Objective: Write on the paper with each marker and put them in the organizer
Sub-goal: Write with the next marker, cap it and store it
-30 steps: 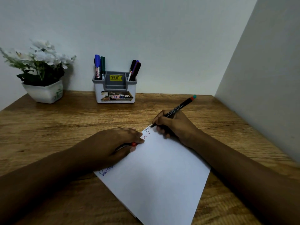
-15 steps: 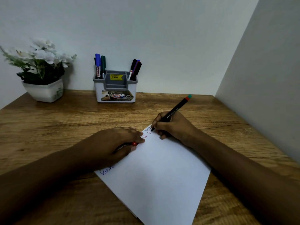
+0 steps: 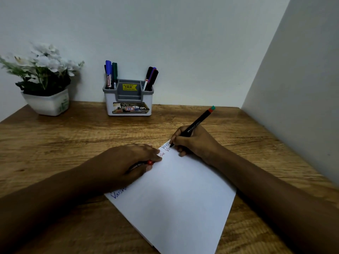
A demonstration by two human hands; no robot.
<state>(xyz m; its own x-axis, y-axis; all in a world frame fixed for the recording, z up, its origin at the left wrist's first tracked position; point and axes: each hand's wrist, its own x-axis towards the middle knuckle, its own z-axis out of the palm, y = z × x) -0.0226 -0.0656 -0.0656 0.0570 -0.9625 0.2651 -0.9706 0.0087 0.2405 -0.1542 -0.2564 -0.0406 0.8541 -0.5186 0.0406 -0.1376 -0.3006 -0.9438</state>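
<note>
1. a white rectangular sheet of paper [image 3: 176, 195] lies turned at an angle on the brown wood-grain table [image 3: 55, 143], with 1 corner pointing away from the person.
2. the right hand [image 3: 194, 142] has its fingers closed around a slim black marker with a red band and a green end [image 3: 196, 123]; the marker tilts up and to the right, and its tip touches the paper at the far corner.
3. beside that tip there are short handwritten words in red and blue ink [image 3: 165, 149]; they are too small to read fully.
4. the left hand [image 3: 128, 164] lies palm down on the left edge of the paper, fingers curled together over a small red-tipped cap [image 3: 150, 162] that shows only partly under them.
5. more blue handwriting [image 3: 118, 193] shows on the paper just below the left hand, partly covered by the wrist.
6. the white and grey plastic organizer with a yellow price sticker [image 3: 128, 99] stands at the back of the table against the wall, well apart from the paper.
7. its left compartment holds upright markers, among them a blue one and a dark green one [image 3: 111, 74]; its right compartment holds dark markers leaning to the right [image 3: 151, 77].
8. a white square pot with white flowers and green leaves [image 3: 45, 99] stands at the far left of the table.
</note>
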